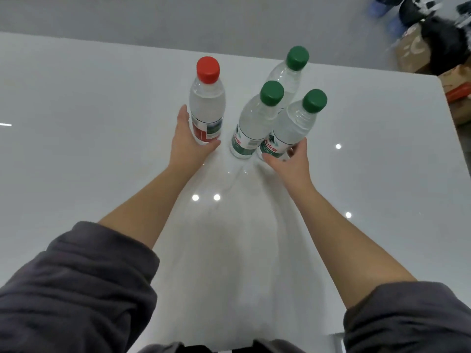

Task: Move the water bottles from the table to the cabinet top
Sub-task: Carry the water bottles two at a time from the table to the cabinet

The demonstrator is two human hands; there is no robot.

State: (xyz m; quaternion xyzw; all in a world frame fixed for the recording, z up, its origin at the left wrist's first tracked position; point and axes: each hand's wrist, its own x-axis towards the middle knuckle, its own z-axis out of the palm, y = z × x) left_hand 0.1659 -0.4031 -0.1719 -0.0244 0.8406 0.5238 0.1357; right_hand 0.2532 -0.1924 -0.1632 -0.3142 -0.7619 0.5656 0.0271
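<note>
Several clear water bottles stand upright on a glossy white table. A red-capped bottle with a red label stands at the left. My left hand cups its lower part, fingers on its left side and thumb under its base edge. Three green-capped bottles cluster to the right: a far one, a middle one and a near-right one. My right hand wraps around the base of the near-right bottle. All bottles rest on the table.
The table's far edge and right edge border a grey floor. Cardboard boxes and dark bags lie on the floor at the upper right. My grey sleeves fill the bottom corners. No cabinet is in view.
</note>
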